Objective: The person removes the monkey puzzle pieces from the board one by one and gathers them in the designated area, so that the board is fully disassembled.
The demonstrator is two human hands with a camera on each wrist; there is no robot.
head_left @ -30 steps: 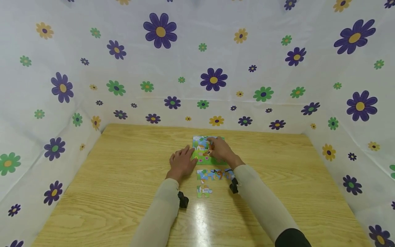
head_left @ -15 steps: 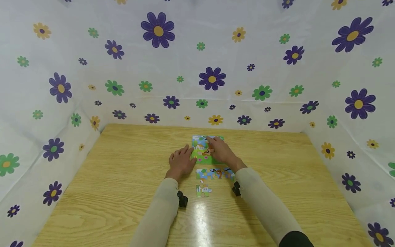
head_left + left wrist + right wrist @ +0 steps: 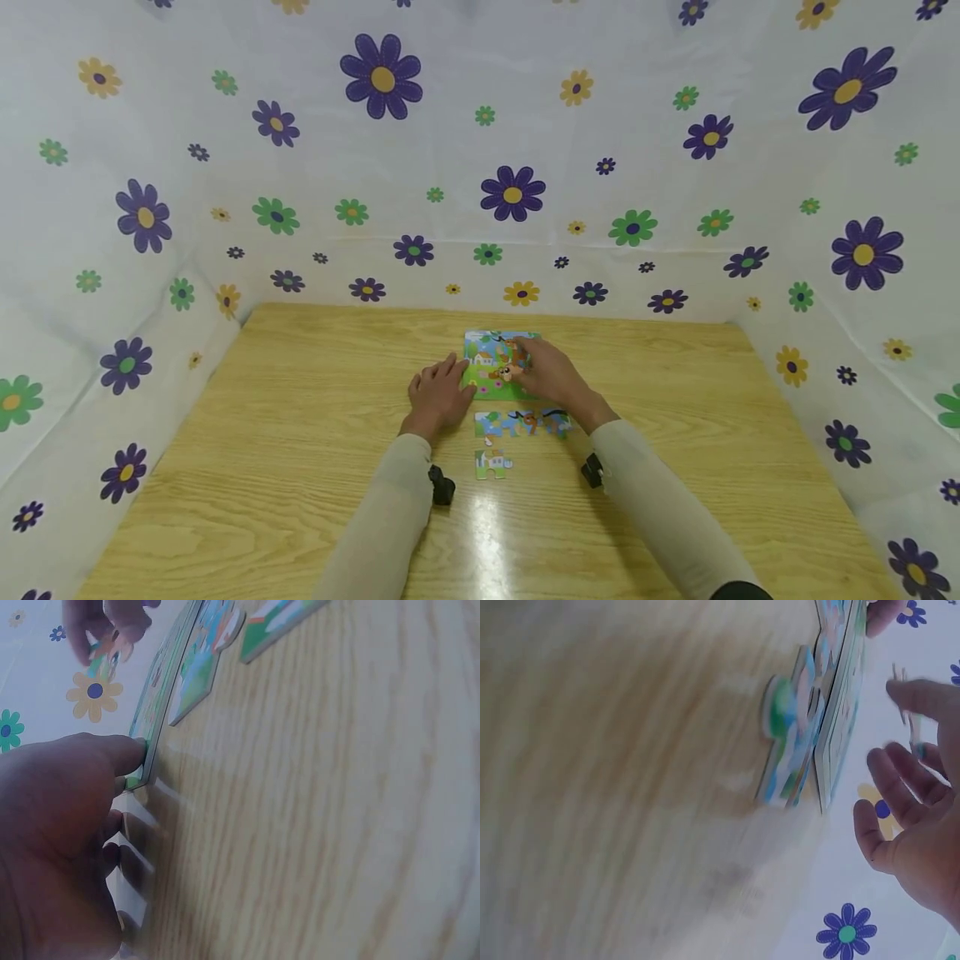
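A jigsaw puzzle board (image 3: pixel 486 388) with a house and flowers lies flat toward the back of the table. My left hand (image 3: pixel 441 395) rests on the table at its left side, the thumb (image 3: pixel 129 754) on the board's near-left edge and the fingers spread. My right hand (image 3: pixel 553 372) is over the board's right part, pinching a puzzle piece (image 3: pixel 112 657) between thumb and fingers. The wrist views show this piece raised off the board. Part of the board is hidden behind the right hand.
In front of the board lies a row of puzzle pieces (image 3: pixel 527 422). Nearer to me are a house piece (image 3: pixel 491 461) and a small bit above it. The wooden table (image 3: pixel 300 433) is enclosed by flower-patterned white cloth (image 3: pixel 450 150).
My right hand has lifted and drawn back slightly to the right with a puzzle piece, uncovering more of the board's picture. My left hand stays at the board's left edge.
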